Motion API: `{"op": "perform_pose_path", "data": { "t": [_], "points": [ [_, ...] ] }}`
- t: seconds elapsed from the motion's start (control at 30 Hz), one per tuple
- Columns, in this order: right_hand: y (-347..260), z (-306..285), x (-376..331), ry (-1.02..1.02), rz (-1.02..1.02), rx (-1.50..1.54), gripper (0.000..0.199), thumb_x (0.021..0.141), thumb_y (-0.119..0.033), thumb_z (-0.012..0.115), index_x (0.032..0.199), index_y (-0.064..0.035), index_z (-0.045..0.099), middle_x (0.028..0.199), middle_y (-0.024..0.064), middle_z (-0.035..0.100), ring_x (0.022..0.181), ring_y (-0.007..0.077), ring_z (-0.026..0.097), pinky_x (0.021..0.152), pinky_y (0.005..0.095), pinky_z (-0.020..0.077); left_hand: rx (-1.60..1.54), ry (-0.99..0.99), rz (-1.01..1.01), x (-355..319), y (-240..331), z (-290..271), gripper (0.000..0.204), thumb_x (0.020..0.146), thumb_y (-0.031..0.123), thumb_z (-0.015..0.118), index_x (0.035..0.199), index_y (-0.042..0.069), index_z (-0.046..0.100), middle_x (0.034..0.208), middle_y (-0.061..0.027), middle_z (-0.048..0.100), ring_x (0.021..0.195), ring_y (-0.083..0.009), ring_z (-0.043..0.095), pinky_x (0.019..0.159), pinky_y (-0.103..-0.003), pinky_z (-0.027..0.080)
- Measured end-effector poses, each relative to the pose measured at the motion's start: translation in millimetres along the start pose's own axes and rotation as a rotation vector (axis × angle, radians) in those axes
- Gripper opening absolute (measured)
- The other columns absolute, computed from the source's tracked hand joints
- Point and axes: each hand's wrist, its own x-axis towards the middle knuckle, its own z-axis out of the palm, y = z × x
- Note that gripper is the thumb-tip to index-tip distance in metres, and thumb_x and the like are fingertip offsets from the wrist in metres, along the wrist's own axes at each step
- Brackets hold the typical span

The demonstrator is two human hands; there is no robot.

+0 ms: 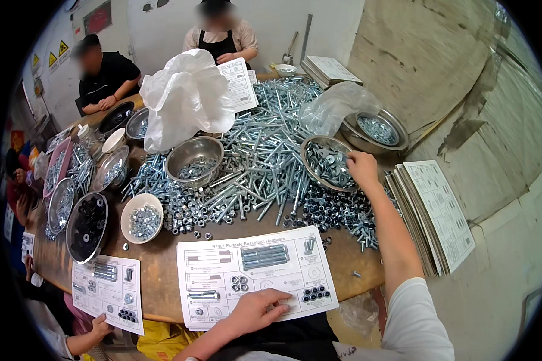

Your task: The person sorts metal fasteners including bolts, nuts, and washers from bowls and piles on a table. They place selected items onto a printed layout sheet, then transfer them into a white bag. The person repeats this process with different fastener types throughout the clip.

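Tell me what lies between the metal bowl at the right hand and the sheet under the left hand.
In the head view, loose nuts lie between the bowl and the sheet, with long bolts toward the left.

Well beyond the right hand stood a whitish wall, marked by dark spots. Far ahead and to that hand's left, a dark reddish panel was set high up, with yellow triangular warning signs further left. To its right rose large tan sheets, creased and torn at one patch. A worn brown table spread ahead of the left hand and to both its sides.
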Motion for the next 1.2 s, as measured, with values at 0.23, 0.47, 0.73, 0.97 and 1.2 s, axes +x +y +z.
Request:
{"op": "perform_pose_path", "data": {
  "t": [0.23, 0.47, 0.73, 0.97, 1.2],
  "points": [
    [-99.8, -64.3, -99.0, -0.283, 0.317, 1.267, 0.020, 0.086, -0.006, 0.069, 0.104, -0.0017, 0.063, 0.082, 0.0007, 0.067, 0.075, 0.0076, 0.063, 0.065, 0.0208, 0.0484, -0.964, 0.127, -0.304, 45.6, 9.7, 4.7, 0.053, 0.102, 0.028, 0.051, 0.147, 0.004, 0.036, 0.134, -0.0134, 0.056, 0.114, -0.0177, 0.058, 0.094, -0.031, 0.047],
    [-192.3, -84.4, -241.9, 0.038, -0.151, 0.617, 0.015, 0.074, -0.001, 0.074, 0.086, -0.0076, 0.067, 0.089, 0.0058, 0.071, 0.087, 0.0266, 0.067, 0.092, 0.0443, 0.0461, -1.779, 0.109, -0.092, 42.0, 19.7, 52.3, 0.051, 0.105, 0.030, 0.042, 0.147, 0.002, 0.034, 0.143, -0.0099, 0.044, 0.129, -0.0183, 0.046, 0.109, -0.037, 0.039],
    [-166.2, -116.2, -287.5, -0.327, -0.106, 0.732, 0.028, 0.066, 0.004, 0.077, 0.090, -0.0066, 0.067, 0.094, 0.0059, 0.071, 0.097, 0.0239, 0.066, 0.083, 0.0345, 0.0499, -1.745, -0.099, -0.331, 11.6, 19.2, 71.7, 0.052, 0.105, 0.023, 0.044, 0.150, 0.003, 0.028, 0.139, -0.0092, 0.047, 0.126, -0.0166, 0.050, 0.108, -0.035, 0.042],
    [-159.9, -125.0, -284.8, -0.537, 0.168, 0.902, 0.025, 0.068, 0.003, 0.077, 0.087, -0.0057, 0.063, 0.090, 0.0069, 0.068, 0.088, 0.0224, 0.065, 0.077, 0.0323, 0.0497, -1.805, -0.240, -0.325, 9.7, 13.9, 80.2, 0.060, 0.104, 0.028, 0.045, 0.153, 0.006, 0.019, 0.141, -0.0114, 0.045, 0.131, -0.0224, 0.047, 0.110, -0.038, 0.040],
    [-141.1, -67.3, -244.4, -0.306, -0.101, 0.427, 0.015, 0.071, -0.005, 0.072, 0.083, -0.0070, 0.062, 0.083, 0.0080, 0.064, 0.083, 0.0306, 0.060, 0.074, 0.0415, 0.0467, -1.447, -0.700, -0.384, -1.2, 12.0, 88.6, 0.054, 0.105, 0.033, 0.041, 0.150, 0.004, 0.030, 0.142, -0.0131, 0.049, 0.129, -0.0244, 0.051, 0.107, -0.034, 0.039]
  ]
}}
